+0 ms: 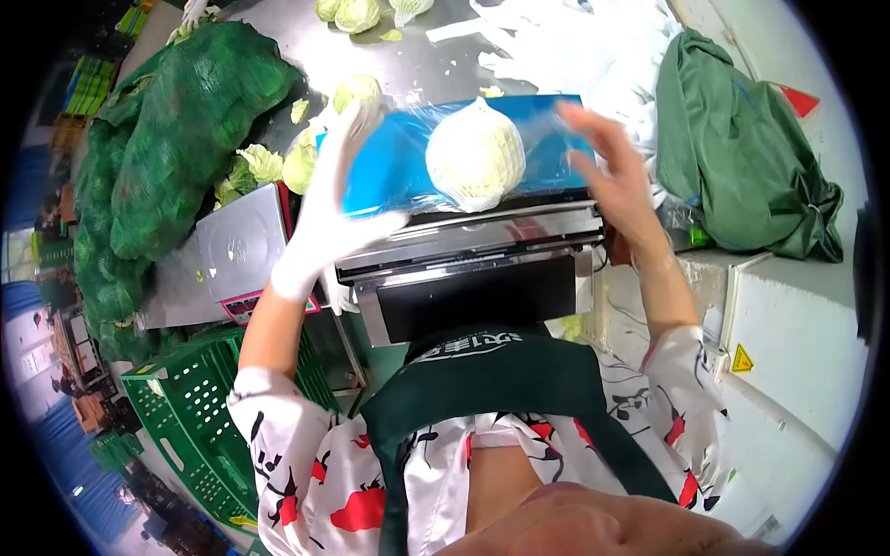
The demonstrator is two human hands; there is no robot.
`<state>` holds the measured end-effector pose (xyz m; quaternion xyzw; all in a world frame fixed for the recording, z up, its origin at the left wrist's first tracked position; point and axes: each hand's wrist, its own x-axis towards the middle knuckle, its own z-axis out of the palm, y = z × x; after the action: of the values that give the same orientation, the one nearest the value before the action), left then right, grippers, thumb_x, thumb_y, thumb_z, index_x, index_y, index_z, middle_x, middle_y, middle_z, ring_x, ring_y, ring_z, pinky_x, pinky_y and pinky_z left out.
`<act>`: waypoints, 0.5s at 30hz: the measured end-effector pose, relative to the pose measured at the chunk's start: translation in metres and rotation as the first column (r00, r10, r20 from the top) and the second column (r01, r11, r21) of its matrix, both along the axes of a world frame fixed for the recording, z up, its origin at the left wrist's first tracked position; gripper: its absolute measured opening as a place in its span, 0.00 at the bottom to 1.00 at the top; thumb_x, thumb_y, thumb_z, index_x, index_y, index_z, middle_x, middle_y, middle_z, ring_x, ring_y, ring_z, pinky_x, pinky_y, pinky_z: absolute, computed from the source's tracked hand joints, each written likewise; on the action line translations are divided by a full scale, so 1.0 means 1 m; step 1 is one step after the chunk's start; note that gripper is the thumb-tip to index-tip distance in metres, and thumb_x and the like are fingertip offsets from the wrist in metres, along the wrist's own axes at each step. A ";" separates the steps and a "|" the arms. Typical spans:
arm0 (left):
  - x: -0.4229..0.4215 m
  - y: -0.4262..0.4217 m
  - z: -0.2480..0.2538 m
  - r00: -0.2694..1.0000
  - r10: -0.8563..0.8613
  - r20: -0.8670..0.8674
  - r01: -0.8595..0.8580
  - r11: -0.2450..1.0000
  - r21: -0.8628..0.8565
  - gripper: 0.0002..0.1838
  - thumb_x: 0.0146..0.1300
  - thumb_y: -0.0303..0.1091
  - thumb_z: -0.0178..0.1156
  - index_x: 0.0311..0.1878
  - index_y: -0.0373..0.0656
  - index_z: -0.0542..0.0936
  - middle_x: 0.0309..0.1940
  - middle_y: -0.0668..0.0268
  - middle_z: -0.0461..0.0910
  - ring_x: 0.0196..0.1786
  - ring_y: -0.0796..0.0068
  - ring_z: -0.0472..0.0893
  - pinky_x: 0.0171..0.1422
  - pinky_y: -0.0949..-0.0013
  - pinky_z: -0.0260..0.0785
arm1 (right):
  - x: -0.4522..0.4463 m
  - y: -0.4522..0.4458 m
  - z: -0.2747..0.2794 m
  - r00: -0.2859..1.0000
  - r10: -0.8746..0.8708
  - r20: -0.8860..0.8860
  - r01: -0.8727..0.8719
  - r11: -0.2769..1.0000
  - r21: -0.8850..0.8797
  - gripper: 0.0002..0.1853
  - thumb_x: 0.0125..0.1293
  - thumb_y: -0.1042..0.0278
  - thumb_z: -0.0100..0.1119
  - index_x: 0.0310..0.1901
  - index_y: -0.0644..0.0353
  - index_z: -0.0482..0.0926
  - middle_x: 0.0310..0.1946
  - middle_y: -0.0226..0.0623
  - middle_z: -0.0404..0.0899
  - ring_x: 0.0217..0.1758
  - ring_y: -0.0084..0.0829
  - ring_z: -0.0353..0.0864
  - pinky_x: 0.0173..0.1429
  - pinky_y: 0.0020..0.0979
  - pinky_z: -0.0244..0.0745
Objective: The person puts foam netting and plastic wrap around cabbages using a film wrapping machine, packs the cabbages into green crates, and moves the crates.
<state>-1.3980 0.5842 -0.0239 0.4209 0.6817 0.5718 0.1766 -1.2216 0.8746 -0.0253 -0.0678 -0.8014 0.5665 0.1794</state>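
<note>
A pale round cabbage in a white mesh net (476, 156) sits on a blue surface (389, 153), with clear film around it. To its left is my left hand (338, 199), in a white glove, fingers apart and holding nothing that I can make out. On the other side my bare right hand (614, 176) is raised over the right end of the blue surface, fingers apart, near the edge of the clear film. Both hands are apart from the cabbage. A metal machine with a long bar (482, 232) stands just below the cabbage, in front of my apron.
Green net sacks of cabbages (185, 139) lie at left, beside a metal scale (243, 243) and above a green crate (199, 408). White nets (584, 56) are piled at the back. A green cloth bundle (732, 148) stands at right. Loose cabbages (356, 15) lie at the back.
</note>
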 end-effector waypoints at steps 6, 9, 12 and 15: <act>-0.043 0.074 -0.104 0.952 -0.250 -0.176 0.171 0.912 -0.372 0.75 0.33 0.52 0.83 0.78 0.37 0.42 0.75 0.43 0.53 0.78 0.49 0.54 0.81 0.57 0.46 | -0.084 0.020 -0.092 0.930 0.298 0.214 -0.362 0.843 0.399 0.74 0.31 0.43 0.85 0.76 0.65 0.46 0.74 0.57 0.52 0.78 0.49 0.54 0.79 0.43 0.50; -0.047 0.083 -0.107 0.983 -0.156 0.098 0.177 0.952 -0.250 0.70 0.37 0.45 0.83 0.79 0.40 0.46 0.71 0.49 0.64 0.74 0.58 0.64 0.78 0.62 0.55 | -0.090 0.023 -0.107 0.915 0.315 0.251 -0.340 0.938 0.063 0.72 0.33 0.46 0.86 0.76 0.65 0.47 0.72 0.55 0.58 0.75 0.47 0.60 0.78 0.40 0.54; -0.042 0.079 -0.110 0.905 -0.129 0.405 0.185 0.977 -0.102 0.61 0.44 0.39 0.80 0.78 0.39 0.51 0.69 0.55 0.67 0.71 0.65 0.67 0.76 0.65 0.59 | -0.087 0.011 -0.117 0.924 0.297 0.239 -0.265 0.952 -0.156 0.59 0.42 0.52 0.83 0.72 0.66 0.56 0.63 0.48 0.70 0.67 0.39 0.70 0.70 0.36 0.66; -0.014 0.054 -0.107 0.684 -0.044 0.728 0.113 0.992 -0.047 0.42 0.60 0.35 0.70 0.74 0.37 0.60 0.67 0.60 0.69 0.69 0.68 0.68 0.74 0.67 0.61 | -0.065 -0.017 -0.103 0.885 0.312 0.344 -0.142 0.887 -0.440 0.45 0.56 0.44 0.70 0.68 0.64 0.63 0.55 0.40 0.76 0.52 0.28 0.78 0.42 0.25 0.78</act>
<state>-1.4118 0.6384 -0.1312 0.1811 0.5621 0.6530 0.4742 -1.2865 0.8573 -0.1281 -0.1229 -0.6891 0.7099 -0.0778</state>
